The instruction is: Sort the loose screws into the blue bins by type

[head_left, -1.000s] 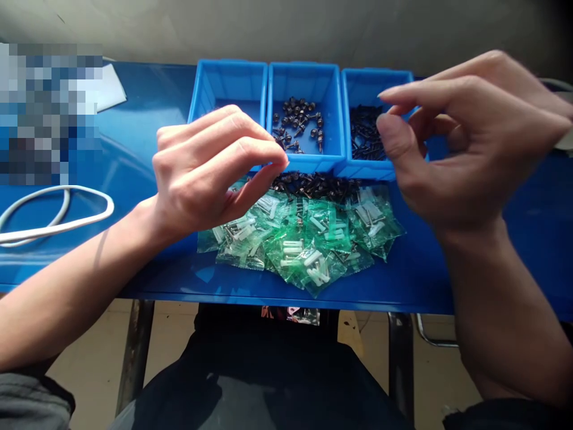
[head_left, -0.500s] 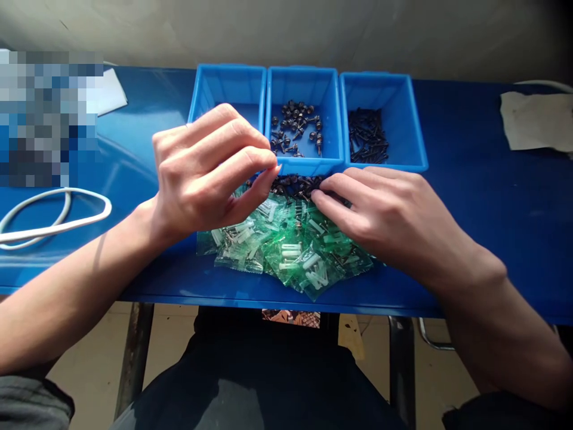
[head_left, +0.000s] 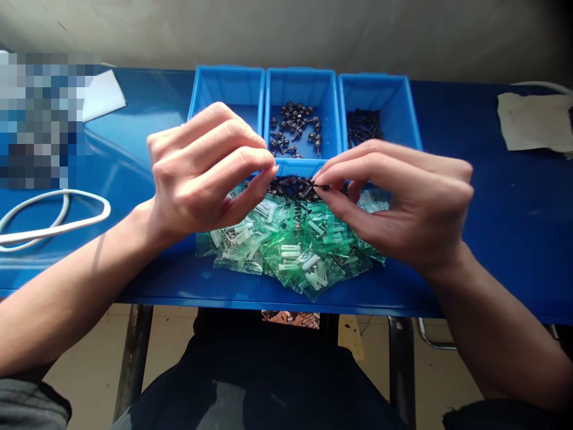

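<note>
My left hand [head_left: 212, 170] is raised in front of the left blue bin [head_left: 230, 89], thumb and forefinger pinched together; whatever lies between the tips is too small to make out. Between the thumb and fingers of my right hand [head_left: 394, 197] is a dark screw [head_left: 322, 187]. Below the fingertips lies a pile of dark screws [head_left: 290, 186], along the front of the middle blue bin [head_left: 329, 113]. Green clear packets [head_left: 290, 254] with white plugs and screws inside lie nearer the table edge, partly behind my right hand.
Dark bolts [head_left: 295, 119] lie in the middle bin and black screws [head_left: 363, 124] in the right bin [head_left: 398, 107]. A white cable [head_left: 54, 230] loops at the left. Paper [head_left: 104, 95] lies behind it, and a beige sheet [head_left: 532, 122] at the far right.
My right hand has lifted from the screw pile and turned, with a dark screw now showing between its fingertips. My left hand keeps its pinch, almost still.
</note>
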### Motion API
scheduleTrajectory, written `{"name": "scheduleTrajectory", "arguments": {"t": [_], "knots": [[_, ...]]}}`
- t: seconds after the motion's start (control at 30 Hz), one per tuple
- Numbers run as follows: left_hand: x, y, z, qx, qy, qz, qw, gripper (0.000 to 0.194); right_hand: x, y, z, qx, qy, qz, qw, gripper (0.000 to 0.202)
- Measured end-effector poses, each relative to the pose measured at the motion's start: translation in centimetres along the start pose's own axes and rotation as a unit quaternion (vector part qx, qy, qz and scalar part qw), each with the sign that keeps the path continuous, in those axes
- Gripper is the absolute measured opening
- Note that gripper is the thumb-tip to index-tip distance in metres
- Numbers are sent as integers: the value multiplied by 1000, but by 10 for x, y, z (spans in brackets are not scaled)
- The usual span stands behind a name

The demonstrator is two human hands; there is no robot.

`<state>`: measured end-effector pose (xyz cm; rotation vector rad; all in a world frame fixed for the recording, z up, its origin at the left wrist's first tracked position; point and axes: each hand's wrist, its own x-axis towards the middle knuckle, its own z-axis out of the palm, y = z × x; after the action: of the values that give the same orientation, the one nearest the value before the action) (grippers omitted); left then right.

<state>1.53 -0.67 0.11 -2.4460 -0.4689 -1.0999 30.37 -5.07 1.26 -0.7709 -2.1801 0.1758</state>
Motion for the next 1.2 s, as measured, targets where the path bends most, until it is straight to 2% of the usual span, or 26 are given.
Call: {"name": "scheduleTrajectory", "arguments": {"t": [0.07,0.2,0.3,0.43,0.57,0.7,0.83,0.97,1.1,1.2], "knots": [[3,3,-2,-7,-11,31,999,12,2,-5,2,75,33,43,996,15],[9,12,-6,-9,-34,34,999,15,4,-13,5,161,34,134,977,20],[11,16,-7,-11,-26,20,999,14,5,-16,7,153,48,139,977,23],[11,18,-10,-17,-56,37,998,32,6,-18,9,150,53,145,977,22],[7,20,-12,-56,-80,-15,995,28,6,-21,12,174,36,143,974,21],[7,23,-14,-122,-141,-92,978,23,6,-22,12,165,18,151,975,19],[10,24,-15,-136,-169,-115,969,26,6,-20,10,149,19,138,979,19],[9,23,-15,-117,-146,-105,977,16,6,-19,6,127,17,136,982,17],[8,20,-14,-63,-82,-36,994,14,5,-18,3,106,9,139,985,18],[10,20,-13,-42,-60,-7,997,14,4,-18,5,131,26,155,979,16]]}}
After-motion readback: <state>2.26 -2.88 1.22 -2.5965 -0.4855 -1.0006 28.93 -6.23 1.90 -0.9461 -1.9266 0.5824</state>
